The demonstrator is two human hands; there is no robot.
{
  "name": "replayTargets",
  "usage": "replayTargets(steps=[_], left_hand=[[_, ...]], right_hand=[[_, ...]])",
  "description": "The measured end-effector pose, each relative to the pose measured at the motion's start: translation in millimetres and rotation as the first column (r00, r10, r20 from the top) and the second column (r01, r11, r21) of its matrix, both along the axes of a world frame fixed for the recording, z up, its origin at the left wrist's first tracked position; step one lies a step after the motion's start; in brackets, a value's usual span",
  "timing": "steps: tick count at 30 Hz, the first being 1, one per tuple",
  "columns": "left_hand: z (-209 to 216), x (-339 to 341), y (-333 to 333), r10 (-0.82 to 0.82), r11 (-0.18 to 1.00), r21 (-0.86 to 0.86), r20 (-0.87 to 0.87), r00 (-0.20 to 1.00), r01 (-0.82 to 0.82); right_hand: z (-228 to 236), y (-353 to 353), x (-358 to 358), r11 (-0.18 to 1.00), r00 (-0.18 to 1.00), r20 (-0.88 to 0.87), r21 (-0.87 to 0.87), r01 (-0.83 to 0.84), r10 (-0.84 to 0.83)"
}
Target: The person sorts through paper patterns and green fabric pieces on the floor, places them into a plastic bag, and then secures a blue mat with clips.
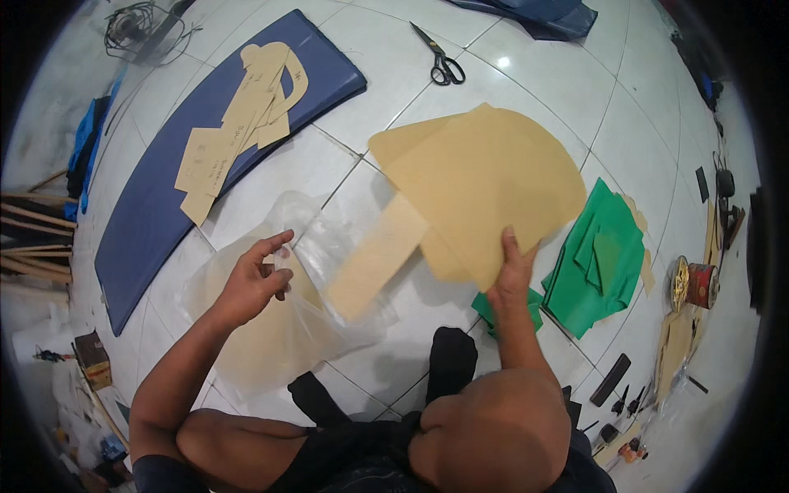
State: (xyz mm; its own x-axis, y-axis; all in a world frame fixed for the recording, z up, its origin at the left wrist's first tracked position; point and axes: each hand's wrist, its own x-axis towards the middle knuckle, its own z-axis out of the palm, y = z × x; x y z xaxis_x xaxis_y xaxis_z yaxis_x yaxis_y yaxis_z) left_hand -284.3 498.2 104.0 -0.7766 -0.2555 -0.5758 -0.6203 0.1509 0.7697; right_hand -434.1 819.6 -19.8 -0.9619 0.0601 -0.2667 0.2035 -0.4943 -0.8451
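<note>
While the head view is looking down on a white tiled floor (526, 94), the right hand (511, 267) is pinching the near right edge of a tan pattern stack (493, 181), its thumb pressing on top and its fingers passing underneath. The stack is fanning out in front of the person, with a broad rounded piece showing uppermost, and a paler pattern strip (378, 259) is jutting from its near left side, overlapping a clear plastic bag (271, 337) from this angle. Left of the stack, the left hand (265, 275) is hovering over the bag, its index finger extending and its other fingers curling; whether it is pinching any plastic, I cannot tell. The bag is lying to the near left of the stack, with tan sheeting showing through it. Farther left of the stack, a folded blue fabric (152, 218) is stretching across the tiles and carrying small cut patterns (209, 160) with handwritten marks. Beyond the stack, black-handled scissors (445, 70) are lying with their blades parting slightly. Right of the stack, a folded green fabric (588, 283) is resting near it, and a smaller green scrap (483, 306) is showing just on its near side, partly behind the right wrist.
</note>
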Motion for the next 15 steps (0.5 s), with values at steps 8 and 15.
replayTargets(steps=[8, 15], left_hand=[[-25, 9, -11, 0.075, 0.990, -0.112, -0.069, 0.995, -0.082], [-33, 5, -19, 0.033, 0.972, -0.228, -0.117, 0.993, -0.060]], right_hand=[[-4, -63, 81, 0.955, 0.953, 0.058, -0.034, -0.294, 0.296], [-1, -33, 108, 0.857, 0.851, 0.095, -0.044, -0.514, 0.516]])
